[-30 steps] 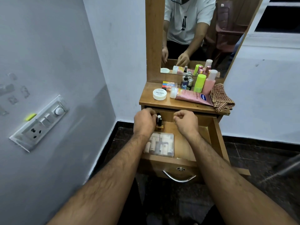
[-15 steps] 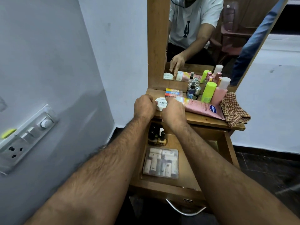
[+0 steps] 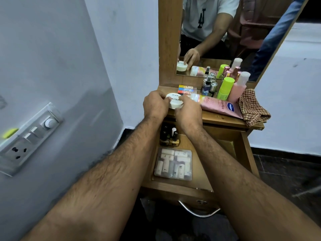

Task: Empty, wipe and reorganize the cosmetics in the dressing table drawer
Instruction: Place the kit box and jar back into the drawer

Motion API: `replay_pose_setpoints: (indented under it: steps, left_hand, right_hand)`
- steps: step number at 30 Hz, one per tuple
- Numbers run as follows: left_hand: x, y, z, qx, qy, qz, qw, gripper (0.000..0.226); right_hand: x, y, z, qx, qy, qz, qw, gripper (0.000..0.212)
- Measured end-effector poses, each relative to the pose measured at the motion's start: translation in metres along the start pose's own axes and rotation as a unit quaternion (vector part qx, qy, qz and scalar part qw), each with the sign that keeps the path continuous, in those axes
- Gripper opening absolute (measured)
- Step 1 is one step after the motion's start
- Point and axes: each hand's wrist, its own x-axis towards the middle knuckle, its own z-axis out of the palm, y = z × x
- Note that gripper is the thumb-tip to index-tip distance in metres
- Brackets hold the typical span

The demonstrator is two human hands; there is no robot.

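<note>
Both forearms reach forward over an open wooden drawer to the counter above it. The left hand and right hand curl their fingers around a round white jar from either side, at the counter's front left edge. In the drawer below sit nail polish bottles and a clear case of small tubes. A pink tube lies just right of the jar.
</note>
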Motion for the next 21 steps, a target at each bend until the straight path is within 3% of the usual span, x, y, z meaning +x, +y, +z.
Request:
replay_pose_setpoints:
  steps: [5, 10, 16, 21]
  left_hand:
    - [-0.036, -0.001, -0.018, -0.041, 0.017, -0.008, 0.999, 0.019]
    - [-0.088, -0.024, -0.015, -0.047, -0.031, -0.049, 0.997, 0.017]
    - [-0.124, -0.043, 0.002, 0.041, -0.114, -0.098, 0.988, 0.024]
    - [-0.128, -0.054, 0.009, 0.113, -0.129, -0.099, 0.980, 0.029]
  right_hand:
    - [-0.033, 0.010, -0.016, 0.055, 0.003, -0.021, 0.998, 0.043]
    - [-0.076, 0.041, -0.029, 0.109, -0.042, 0.006, 0.993, 0.045]
    - [-0.103, 0.073, -0.020, 0.095, -0.129, 0.080, 0.984, 0.047]
    - [-0.102, 0.083, -0.009, 0.075, -0.187, 0.109, 0.974, 0.044]
